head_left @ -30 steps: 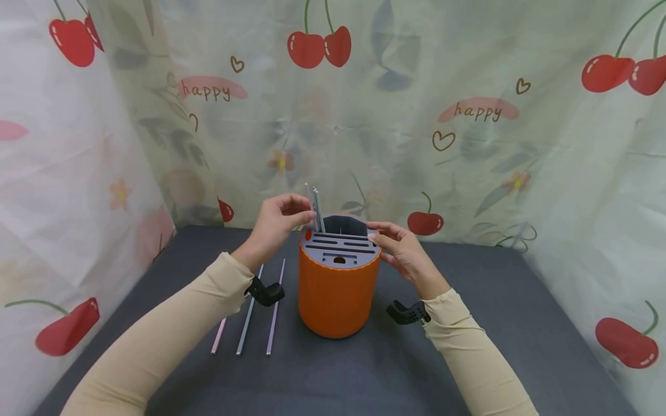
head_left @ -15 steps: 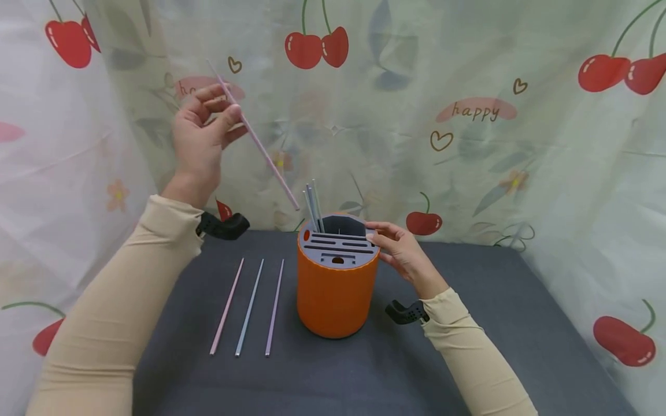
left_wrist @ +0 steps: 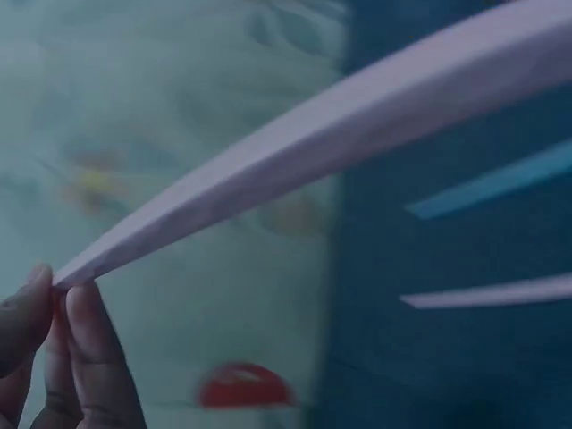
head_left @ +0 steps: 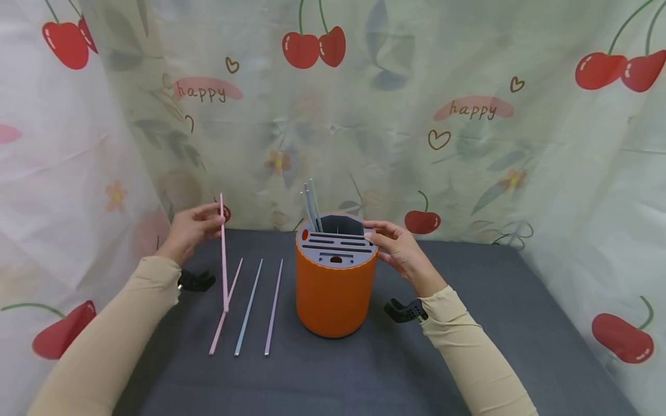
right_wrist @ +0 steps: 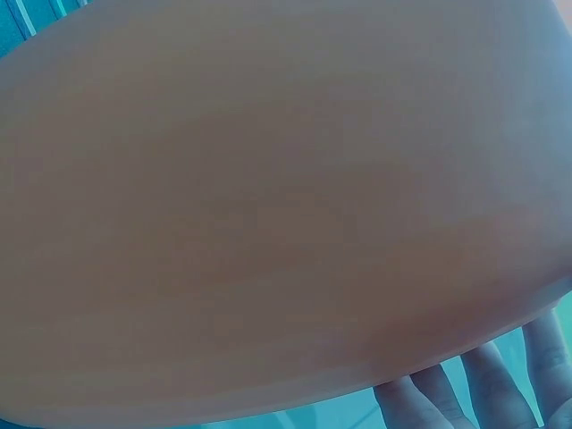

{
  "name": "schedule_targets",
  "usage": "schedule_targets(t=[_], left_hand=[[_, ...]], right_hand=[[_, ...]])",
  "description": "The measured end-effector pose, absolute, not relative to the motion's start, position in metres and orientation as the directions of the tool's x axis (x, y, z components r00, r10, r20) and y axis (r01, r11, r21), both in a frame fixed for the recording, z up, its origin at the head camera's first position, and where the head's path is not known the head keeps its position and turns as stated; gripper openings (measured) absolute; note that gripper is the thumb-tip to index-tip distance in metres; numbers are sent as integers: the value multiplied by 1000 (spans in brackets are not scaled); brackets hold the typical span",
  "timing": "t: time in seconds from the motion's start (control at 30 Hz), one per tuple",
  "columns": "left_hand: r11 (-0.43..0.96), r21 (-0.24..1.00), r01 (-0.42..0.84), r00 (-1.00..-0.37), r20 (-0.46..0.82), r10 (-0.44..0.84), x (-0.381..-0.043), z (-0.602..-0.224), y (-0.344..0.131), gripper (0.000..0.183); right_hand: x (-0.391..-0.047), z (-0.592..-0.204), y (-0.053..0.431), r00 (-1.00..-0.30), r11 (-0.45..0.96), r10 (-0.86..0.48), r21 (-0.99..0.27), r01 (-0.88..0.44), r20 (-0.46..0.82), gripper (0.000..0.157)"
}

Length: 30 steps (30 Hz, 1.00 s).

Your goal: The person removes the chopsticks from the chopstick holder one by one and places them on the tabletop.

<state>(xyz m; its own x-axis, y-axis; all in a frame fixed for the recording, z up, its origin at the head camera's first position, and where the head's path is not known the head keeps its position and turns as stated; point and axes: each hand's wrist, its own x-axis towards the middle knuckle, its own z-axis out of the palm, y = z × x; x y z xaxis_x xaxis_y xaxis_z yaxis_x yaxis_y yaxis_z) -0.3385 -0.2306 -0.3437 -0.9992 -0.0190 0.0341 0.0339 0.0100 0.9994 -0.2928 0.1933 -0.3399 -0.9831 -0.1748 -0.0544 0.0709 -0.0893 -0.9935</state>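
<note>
My left hand point(head_left: 193, 230) pinches a pink chopstick point(head_left: 224, 260) near its upper end between thumb and fingertips. It hangs nearly upright, its lower end overlapping another pink chopstick point(head_left: 218, 330) on the table in the head view. Beside that lie a blue chopstick point(head_left: 248, 309) and a purple chopstick point(head_left: 273, 309), roughly parallel. The left wrist view shows the held chopstick slanting up from the fingertips point(left_wrist: 88, 313). My right hand point(head_left: 403, 251) grips the rim of an orange knife block point(head_left: 335, 297) with a slotted grey top. Several thin chopsticks point(head_left: 310, 205) stand in its back left opening.
A dark grey cloth point(head_left: 468, 323) covers the table. Behind and at the sides hangs a pale curtain point(head_left: 364, 150) printed with cherries and flowers. Dark wrist cameras point(head_left: 406, 311) sit on both wrists.
My left hand left the block, rose at the left with a pink chopstick slanting from it, then came down over the chopsticks on the table. My right hand stayed at the block's rim.
</note>
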Motion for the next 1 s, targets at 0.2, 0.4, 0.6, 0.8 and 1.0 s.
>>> schedule_targets(t=[0.2,0.4,0.6,0.8,1.0], left_hand=[[337,932,-136,-989,-148,10,-339,-409,-246,52],[360,901,-243,-963,-268,21,-338,-435,-246,52],[376,882,-285,-954,-301,-17,-342,-448,-242,50],[417,858,-301,-948,-317,-31,-346,-459,-240,50],[448,845,-293,-949,-313,-30,-350,-464,-239,53]], right_hand=[[-292,-340,194,-983,-90,-175,-993,73,-56,20],[-293,-340,194,-983,-93,-174,-993,71,-54,21],[-293,-340,193,-984,-88,-169,-994,72,-56,23],[-293,-340,192,-985,-82,-162,-994,74,-60,24],[-292,-340,192,-986,-75,-156,-995,70,-58,25]])
